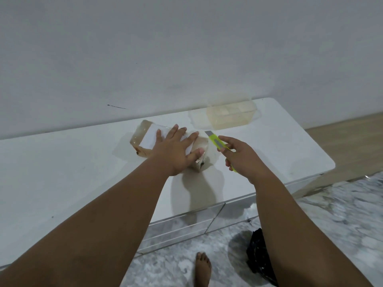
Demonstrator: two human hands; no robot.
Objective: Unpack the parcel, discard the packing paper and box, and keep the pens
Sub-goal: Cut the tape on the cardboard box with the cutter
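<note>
A small brown parcel [145, 139] wrapped in shiny tape, with a white label on top, lies on the white tabletop [72, 172]. My left hand [176, 150] lies flat on it with fingers spread, covering its right half. My right hand [240, 156] holds a yellow-green utility knife [217, 142] just right of the parcel. The knife's blade is out and points up-left toward the parcel's far right corner, a little apart from it. No pens are visible.
A clear plastic container [230, 116] with its lid beside it stands at the table's back right, against the wall. A black plastic bag [259, 257] sits on the marbled floor below the table's front edge, near my bare foot [203, 268].
</note>
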